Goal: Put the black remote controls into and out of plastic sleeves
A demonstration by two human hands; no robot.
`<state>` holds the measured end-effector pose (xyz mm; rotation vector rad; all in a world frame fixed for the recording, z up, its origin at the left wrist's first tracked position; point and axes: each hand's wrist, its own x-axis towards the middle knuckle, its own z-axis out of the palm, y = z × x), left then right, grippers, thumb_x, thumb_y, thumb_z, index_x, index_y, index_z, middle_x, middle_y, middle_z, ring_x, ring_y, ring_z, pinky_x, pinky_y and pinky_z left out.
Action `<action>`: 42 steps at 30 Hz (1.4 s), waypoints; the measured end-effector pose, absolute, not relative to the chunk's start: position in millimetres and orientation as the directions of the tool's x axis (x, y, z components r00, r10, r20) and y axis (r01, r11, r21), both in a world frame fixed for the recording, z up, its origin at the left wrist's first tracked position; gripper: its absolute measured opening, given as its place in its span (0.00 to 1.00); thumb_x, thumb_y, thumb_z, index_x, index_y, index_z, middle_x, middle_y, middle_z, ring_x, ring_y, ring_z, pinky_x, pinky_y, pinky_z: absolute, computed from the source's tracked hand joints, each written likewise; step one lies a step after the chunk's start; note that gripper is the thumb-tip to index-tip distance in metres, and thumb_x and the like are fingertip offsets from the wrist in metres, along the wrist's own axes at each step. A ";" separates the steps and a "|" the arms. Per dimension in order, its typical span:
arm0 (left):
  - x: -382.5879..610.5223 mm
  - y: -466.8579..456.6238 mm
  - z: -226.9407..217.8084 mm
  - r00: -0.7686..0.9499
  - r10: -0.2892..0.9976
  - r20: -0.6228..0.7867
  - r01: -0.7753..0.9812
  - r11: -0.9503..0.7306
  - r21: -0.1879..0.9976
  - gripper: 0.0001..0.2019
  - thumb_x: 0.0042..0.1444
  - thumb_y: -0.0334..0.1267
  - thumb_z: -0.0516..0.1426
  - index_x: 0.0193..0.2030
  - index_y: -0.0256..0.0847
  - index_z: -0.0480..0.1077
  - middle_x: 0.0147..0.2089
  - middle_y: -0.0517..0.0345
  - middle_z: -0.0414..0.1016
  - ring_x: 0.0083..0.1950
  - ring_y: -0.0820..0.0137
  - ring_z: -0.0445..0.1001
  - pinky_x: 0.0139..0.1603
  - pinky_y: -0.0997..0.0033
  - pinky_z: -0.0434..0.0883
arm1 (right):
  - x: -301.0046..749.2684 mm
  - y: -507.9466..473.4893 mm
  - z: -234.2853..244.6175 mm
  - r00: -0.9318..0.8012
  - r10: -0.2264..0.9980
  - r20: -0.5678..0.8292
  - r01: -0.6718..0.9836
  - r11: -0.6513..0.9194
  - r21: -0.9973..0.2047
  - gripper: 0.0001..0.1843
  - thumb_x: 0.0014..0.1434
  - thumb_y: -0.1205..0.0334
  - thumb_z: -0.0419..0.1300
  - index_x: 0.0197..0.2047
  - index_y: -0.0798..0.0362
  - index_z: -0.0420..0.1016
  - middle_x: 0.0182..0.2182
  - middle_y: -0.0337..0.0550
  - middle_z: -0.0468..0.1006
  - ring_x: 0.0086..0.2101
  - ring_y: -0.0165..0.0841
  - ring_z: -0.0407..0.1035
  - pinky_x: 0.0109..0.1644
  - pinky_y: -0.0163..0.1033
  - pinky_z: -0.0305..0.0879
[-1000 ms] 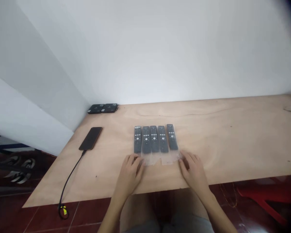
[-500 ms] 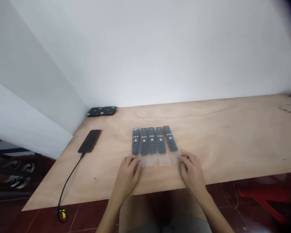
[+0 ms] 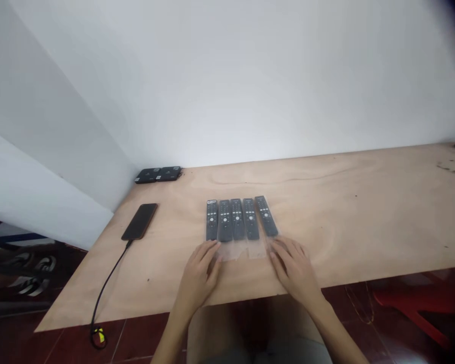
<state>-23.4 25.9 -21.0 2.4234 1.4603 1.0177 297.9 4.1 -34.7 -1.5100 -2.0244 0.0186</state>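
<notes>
Several black remote controls (image 3: 238, 218) lie side by side in clear plastic sleeves on a plywood table (image 3: 356, 217). The rightmost remote (image 3: 266, 216) is slightly angled. My left hand (image 3: 199, 275) rests flat on the table at the near left end of the row, fingers stretched toward the leftmost remote (image 3: 211, 220). My right hand (image 3: 294, 272) lies flat at the near right end, its fingertips on the clear sleeve ends (image 3: 256, 249). Neither hand holds anything.
A black phone (image 3: 140, 221) lies at the left with a black cable (image 3: 106, 288) running off the table's front edge. Two flat black boxes (image 3: 159, 174) sit in the back left corner by the white wall. A red stool (image 3: 409, 306) stands on the floor at right.
My right hand has slid left, toward the sleeve ends of the rightmost remotes. The left hand has shifted only slightly. The remotes stay in their row.
</notes>
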 end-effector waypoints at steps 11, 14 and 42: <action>-22.4 21.9 -13.5 0.394 0.815 0.424 0.675 -0.570 0.468 0.08 0.75 0.36 0.57 0.53 0.46 0.79 0.57 0.46 0.81 0.59 0.54 0.80 0.60 0.47 0.81 | 296.5 5.0 -25.5 -0.324 0.882 0.342 0.814 0.444 -0.375 0.22 0.80 0.54 0.55 0.72 0.42 0.71 0.65 0.52 0.77 0.61 0.52 0.72 0.63 0.60 0.73; -23.2 21.5 -13.1 0.427 0.809 0.404 0.665 -0.584 0.466 0.09 0.74 0.36 0.59 0.56 0.47 0.77 0.60 0.47 0.80 0.63 0.53 0.78 0.64 0.45 0.78 | 295.7 4.6 -22.5 -0.364 0.878 0.312 0.817 0.461 -0.347 0.27 0.79 0.51 0.57 0.77 0.38 0.66 0.69 0.52 0.73 0.62 0.54 0.70 0.63 0.62 0.73; -15.6 18.6 -3.2 0.654 0.703 0.280 0.650 -0.711 0.268 0.31 0.71 0.48 0.64 0.78 0.56 0.66 0.77 0.47 0.66 0.76 0.45 0.63 0.74 0.36 0.69 | 262.3 1.8 -15.6 -0.483 0.840 0.248 0.817 0.534 -0.216 0.24 0.80 0.51 0.56 0.75 0.41 0.70 0.78 0.44 0.65 0.73 0.55 0.59 0.74 0.65 0.63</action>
